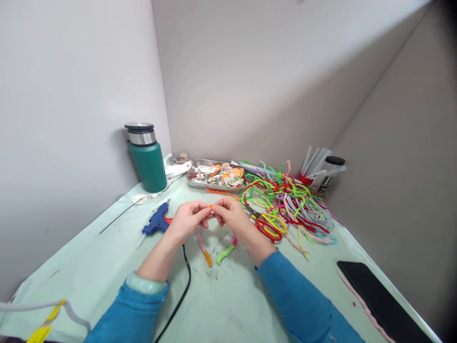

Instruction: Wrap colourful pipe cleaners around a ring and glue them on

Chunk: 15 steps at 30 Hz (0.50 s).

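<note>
Over the middle of the table my left hand (pixel 190 218) and my right hand (pixel 233 217) meet, fingertips pinched close together. Between them shows a small orange bit of pipe cleaner (pixel 211 207). Below the hands, a fuzzy pink length with an orange end (pixel 205 252) hangs or lies on the left, and a bright green end (pixel 226 252) with some pink on the right. Whether these join behind my fingers is hidden. Red-and-yellow-handled scissors (pixel 270 226) lie just right of my right hand. A blue glue gun (pixel 157 220) lies left of my left hand.
A green bottle (pixel 148 164) stands back left. Behind the hands sits a metal tray (pixel 216 187) of small cutouts. Tangled pipe cleaners (pixel 285 195) spread right, near a black-lidded jar (pixel 327 175). A black phone (pixel 382 300) lies front right; a black cord (pixel 185 281) runs toward me.
</note>
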Each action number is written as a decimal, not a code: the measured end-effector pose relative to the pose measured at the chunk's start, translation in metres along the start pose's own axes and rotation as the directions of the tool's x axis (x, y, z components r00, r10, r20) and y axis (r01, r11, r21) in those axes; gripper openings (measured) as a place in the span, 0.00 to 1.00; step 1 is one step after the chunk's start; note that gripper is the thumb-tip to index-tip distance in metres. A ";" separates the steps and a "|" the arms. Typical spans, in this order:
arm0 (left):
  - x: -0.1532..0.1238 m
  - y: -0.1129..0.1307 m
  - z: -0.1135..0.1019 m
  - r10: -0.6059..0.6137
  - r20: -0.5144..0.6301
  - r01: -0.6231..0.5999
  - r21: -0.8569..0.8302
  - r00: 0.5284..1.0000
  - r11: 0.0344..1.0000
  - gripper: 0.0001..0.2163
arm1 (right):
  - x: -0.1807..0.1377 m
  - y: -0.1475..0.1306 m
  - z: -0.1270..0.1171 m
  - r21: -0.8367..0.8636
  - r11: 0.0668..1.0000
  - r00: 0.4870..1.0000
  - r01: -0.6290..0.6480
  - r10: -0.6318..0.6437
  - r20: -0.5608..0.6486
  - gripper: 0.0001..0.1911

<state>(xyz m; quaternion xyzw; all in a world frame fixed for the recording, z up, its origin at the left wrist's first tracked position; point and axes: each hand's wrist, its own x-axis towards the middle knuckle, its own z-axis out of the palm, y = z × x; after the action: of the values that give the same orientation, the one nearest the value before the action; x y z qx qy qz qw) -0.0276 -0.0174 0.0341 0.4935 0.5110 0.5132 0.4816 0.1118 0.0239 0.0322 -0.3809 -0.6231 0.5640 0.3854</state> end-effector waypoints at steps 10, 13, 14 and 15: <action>0.000 0.002 -0.003 -0.085 -0.078 0.083 -0.033 0.993 0.996 0.11 | 0.007 -0.002 -0.017 0.005 0.996 0.995 -0.090 0.090 -0.042 0.11; 0.002 -0.001 -0.002 -0.099 -0.122 0.101 0.012 0.988 0.995 0.10 | 0.012 0.001 -0.027 -0.202 0.978 0.989 -0.043 0.012 -0.149 0.08; 0.002 -0.002 -0.002 -0.104 -0.132 0.109 0.034 0.986 0.993 0.10 | 0.014 0.002 -0.030 -0.302 0.953 0.983 -0.024 -0.033 -0.181 0.07; 0.003 -0.004 -0.002 -0.110 -0.138 0.119 0.057 0.984 0.991 0.09 | 0.015 0.004 -0.033 -0.403 0.915 0.977 -0.010 -0.076 -0.198 0.07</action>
<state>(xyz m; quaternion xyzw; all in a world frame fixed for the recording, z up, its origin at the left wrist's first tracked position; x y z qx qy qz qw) -0.0299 -0.0142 0.0298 0.4431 0.5862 0.4999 0.4584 0.1355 0.0512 0.0314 -0.4983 -0.6878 0.3743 0.3721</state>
